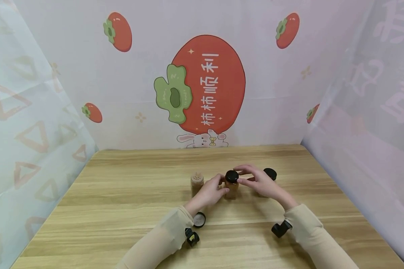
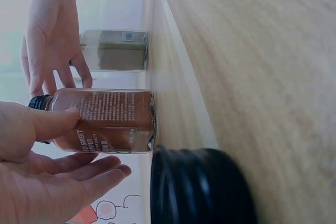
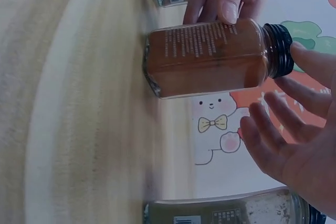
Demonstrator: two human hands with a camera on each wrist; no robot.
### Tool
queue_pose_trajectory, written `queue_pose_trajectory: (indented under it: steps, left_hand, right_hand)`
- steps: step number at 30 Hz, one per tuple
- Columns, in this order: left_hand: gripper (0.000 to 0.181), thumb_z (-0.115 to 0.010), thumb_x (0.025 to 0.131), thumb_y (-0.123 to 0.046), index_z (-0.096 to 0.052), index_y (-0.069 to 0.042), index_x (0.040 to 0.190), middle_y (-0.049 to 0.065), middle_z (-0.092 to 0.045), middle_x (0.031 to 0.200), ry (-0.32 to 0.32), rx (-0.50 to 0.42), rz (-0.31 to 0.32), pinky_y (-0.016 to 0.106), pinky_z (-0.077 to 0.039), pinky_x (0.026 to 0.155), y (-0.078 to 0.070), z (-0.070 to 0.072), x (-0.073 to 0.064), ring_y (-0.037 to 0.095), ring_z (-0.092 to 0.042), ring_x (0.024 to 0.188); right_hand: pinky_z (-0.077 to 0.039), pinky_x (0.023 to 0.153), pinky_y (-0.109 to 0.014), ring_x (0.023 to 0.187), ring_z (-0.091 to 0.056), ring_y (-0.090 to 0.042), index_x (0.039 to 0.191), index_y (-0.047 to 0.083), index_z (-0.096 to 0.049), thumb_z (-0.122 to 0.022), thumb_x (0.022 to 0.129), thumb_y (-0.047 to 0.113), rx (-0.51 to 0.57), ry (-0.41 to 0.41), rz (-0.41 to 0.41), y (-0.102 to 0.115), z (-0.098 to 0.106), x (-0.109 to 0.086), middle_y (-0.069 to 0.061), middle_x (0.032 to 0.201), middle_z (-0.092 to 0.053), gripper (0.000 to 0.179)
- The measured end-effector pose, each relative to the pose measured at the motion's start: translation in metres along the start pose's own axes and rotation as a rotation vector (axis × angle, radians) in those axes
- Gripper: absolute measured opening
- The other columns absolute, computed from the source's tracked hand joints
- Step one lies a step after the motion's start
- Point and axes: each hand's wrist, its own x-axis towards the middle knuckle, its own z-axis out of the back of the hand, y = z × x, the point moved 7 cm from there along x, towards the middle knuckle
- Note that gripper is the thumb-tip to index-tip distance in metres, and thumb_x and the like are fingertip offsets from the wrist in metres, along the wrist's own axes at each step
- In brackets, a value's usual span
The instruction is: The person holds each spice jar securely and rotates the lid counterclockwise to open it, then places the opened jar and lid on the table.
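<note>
Wooden table (image 1: 121, 209): left fingers (image 2: 102, 184) hold a bottle (image 2: 115, 121).

- The left hand (image 2: 47, 166) holds the reddish-brown bottle (image 2: 113, 124); its thumb lies on the face with white lettering, where "SWEET" can be read; its other fingers extend past one side;
- this bottle stands upright on the worktop (image 2: 262, 66), seen sideways on; its black screw cap (image 2: 39, 102) is on, and a fingertip of the right hand (image 2: 52, 40) meets it;
- a second bottle (image 2: 107, 56), with a small label, stands beyond, its base near the worktop's far edge; the right hand hides its top;
- a loose black cap (image 2: 207, 192), ribbed, lies nearest the camera, well in from that edge.
</note>
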Motion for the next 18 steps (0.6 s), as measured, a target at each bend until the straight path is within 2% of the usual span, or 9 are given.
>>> queue_pose_trajectory:
  steps: [5,10,18]
  left_hand:
    - [0.039,-0.059,0.094,-0.02,-0.049,-0.006,0.13,0.015,-0.052,0.137,-0.004,0.001,-0.001,0.043,-0.044,0.103,-0.0009,0.0004,-0.0007,0.031,-0.05,0.126]
    - [0.039,-0.058,0.095,-0.02,-0.05,-0.006,0.13,0.015,-0.051,0.137,-0.002,0.005,0.003,0.044,-0.044,0.102,-0.0015,0.0013,-0.0016,0.032,-0.05,0.125]
    - [0.039,-0.057,0.095,-0.019,-0.049,-0.005,0.131,0.015,-0.051,0.138,0.002,0.003,0.005,0.044,-0.043,0.103,-0.0007,0.0011,-0.0012,0.032,-0.05,0.126]
  right_hand:
    - [-0.054,0.085,-0.046,0.114,-0.057,-0.039,0.124,0.01,-0.058,-0.066,0.09,0.024,0.003,-0.059,-0.031,-0.0042,-0.0027,-0.0021,-0.013,0.128,-0.055,0.038]
    - [-0.056,0.083,-0.043,0.11,-0.06,-0.036,0.122,0.009,-0.059,-0.069,0.087,0.026,-0.009,-0.112,-0.068,-0.0041,-0.0056,-0.0029,-0.013,0.124,-0.057,0.04]
    - [-0.055,0.083,-0.043,0.111,-0.059,-0.035,0.123,0.007,-0.059,-0.069,0.087,0.026,-0.008,-0.128,-0.082,-0.0013,-0.0079,-0.0027,-0.014,0.124,-0.057,0.042]
